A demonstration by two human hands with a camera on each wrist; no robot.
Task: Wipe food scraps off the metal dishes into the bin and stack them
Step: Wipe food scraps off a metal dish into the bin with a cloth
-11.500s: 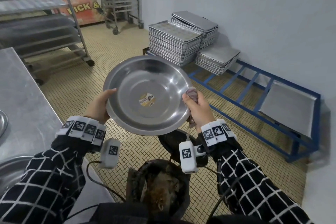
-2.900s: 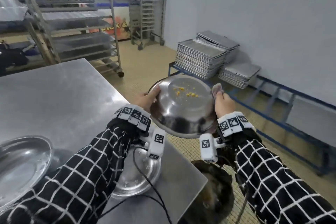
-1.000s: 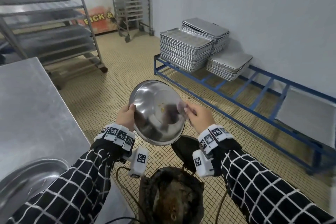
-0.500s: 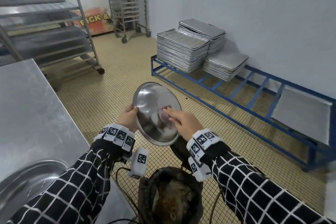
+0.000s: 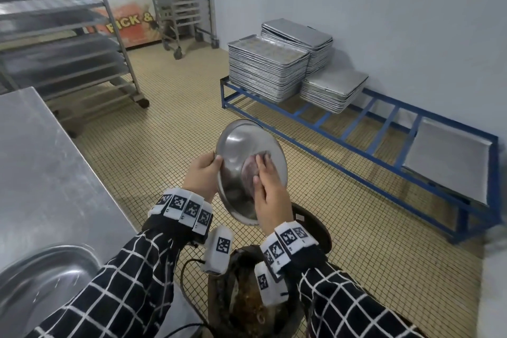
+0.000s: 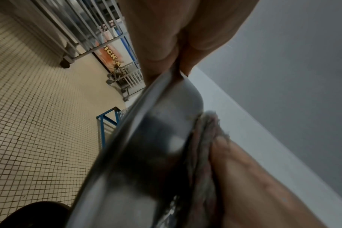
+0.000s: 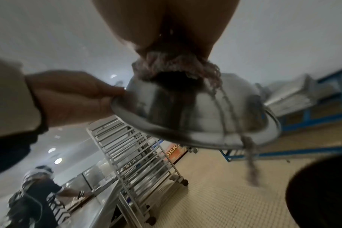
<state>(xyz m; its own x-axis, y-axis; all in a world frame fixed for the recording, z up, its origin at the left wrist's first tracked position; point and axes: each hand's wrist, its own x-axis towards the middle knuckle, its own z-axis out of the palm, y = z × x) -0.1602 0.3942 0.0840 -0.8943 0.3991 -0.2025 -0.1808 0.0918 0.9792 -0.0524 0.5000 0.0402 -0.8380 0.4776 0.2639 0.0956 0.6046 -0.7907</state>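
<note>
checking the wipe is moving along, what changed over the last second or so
The right hand moved from the metal dish's right rim onto its inner face, pressing the cloth flat there. The dish tipped steeper toward the bin, and the yellow scraps are no longer visible. The left hand keeps its grip on the left rim.

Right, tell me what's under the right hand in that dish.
A pinkish cloth lies under the right hand, pressed flat against the inside of the tilted metal dish. Whether scraps remain beneath the cloth cannot be seen; it covers that patch.
</note>
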